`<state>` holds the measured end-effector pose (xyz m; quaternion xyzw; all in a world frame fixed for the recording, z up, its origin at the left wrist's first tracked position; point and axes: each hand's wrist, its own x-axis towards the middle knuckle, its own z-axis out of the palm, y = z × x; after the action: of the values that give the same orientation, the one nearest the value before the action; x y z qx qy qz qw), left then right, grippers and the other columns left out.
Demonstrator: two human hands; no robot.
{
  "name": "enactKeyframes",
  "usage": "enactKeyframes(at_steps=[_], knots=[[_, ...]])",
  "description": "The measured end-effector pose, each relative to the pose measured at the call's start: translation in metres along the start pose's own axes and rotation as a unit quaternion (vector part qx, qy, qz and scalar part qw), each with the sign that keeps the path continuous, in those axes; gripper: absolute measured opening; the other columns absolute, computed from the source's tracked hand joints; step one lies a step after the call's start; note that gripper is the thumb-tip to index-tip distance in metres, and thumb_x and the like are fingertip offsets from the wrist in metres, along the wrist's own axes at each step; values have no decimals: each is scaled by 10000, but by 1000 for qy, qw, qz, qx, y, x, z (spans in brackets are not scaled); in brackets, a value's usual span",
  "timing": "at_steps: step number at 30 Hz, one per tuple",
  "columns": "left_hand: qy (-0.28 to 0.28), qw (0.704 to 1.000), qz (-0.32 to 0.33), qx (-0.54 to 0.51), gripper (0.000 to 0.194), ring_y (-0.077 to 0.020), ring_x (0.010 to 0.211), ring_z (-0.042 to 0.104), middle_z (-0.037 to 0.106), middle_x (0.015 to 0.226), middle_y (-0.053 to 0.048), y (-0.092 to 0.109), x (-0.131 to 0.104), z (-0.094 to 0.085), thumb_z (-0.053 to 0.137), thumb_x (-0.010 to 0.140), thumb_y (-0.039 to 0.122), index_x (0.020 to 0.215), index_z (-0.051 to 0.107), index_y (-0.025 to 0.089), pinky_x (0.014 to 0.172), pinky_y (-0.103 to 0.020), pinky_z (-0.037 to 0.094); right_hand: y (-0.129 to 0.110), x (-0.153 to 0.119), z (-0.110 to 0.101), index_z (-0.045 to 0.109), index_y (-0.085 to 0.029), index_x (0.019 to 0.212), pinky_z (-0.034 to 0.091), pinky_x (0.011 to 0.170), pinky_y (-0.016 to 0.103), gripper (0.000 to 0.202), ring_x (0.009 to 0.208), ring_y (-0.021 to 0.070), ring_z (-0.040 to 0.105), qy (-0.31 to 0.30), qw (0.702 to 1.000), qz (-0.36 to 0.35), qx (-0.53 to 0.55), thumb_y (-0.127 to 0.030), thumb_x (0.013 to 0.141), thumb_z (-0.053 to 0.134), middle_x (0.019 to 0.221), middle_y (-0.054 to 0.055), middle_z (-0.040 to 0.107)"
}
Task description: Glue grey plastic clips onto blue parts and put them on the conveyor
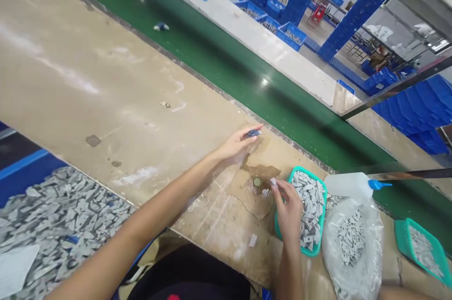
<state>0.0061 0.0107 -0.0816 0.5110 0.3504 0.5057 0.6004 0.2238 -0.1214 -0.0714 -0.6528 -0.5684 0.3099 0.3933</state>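
Observation:
My left hand (243,142) is stretched toward the green belt's edge, its fingers closed around a small dark blue piece (253,133). Beside the teal basket (324,215) of grey pieces, my right hand (288,203) pinches a small whitish piece (273,181) between thumb and fingertips. Between the hands, a small round cap-like object (257,182) sits on a wet brown patch (266,170) of the table. A small light piece (253,240) lies nearer the table's front edge.
A white bottle (349,184) with a blue nozzle lies beyond a plastic bag (330,248) of parts. Another teal basket (439,248) stands far right. Grey pieces (67,215) fill a blue bin at lower left. The green belt (226,78) runs behind.

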Motion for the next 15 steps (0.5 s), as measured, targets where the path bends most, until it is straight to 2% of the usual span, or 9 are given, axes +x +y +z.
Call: enactKeyframes(at_steps=[2,4,6,10,12,15], knots=[[2,996,-23,-81,608,-261,1235,547,590,1334,-112,-3,-3,-1,734,789,417,1334,576,199,1099,-401,382,2,2,5,758,-172,999,553,773,320,346,861,207,681,-6,996,-38,-80,-449,871,596,1005,111,742],[-3,981,-53,-188,686,-239,1074,641,646,1206,-113,-5,-4,-1,765,765,393,1373,501,215,1007,-450,471,4,1,9,740,-170,1075,541,728,303,373,734,177,664,-8,990,-48,-136,-447,889,573,961,101,749],[7,963,-72,-260,682,-197,907,687,679,1087,-88,-8,-4,0,795,741,350,1327,471,218,890,-436,535,6,0,14,722,-155,1122,530,697,290,408,668,163,644,0,984,-54,-171,-455,897,559,918,99,750],[44,950,-112,-288,510,-158,749,701,711,987,-92,-14,-1,-1,835,692,296,1032,481,160,684,-288,511,4,-4,21,709,-130,1127,520,693,280,425,671,160,643,3,975,-74,-210,-455,914,537,898,105,742],[51,952,-116,-280,494,-149,709,694,714,971,-102,-17,1,-1,836,685,305,1000,488,150,601,-241,449,3,-6,22,697,-127,1140,516,684,274,421,693,163,656,2,972,-83,-222,-449,921,537,925,109,745],[47,964,-87,-246,467,-129,661,672,692,883,-59,-19,1,-2,821,703,315,1047,563,133,549,-225,381,5,-8,23,716,-129,1098,506,658,273,391,677,163,650,7,963,-115,-242,-437,934,540,896,103,749]])
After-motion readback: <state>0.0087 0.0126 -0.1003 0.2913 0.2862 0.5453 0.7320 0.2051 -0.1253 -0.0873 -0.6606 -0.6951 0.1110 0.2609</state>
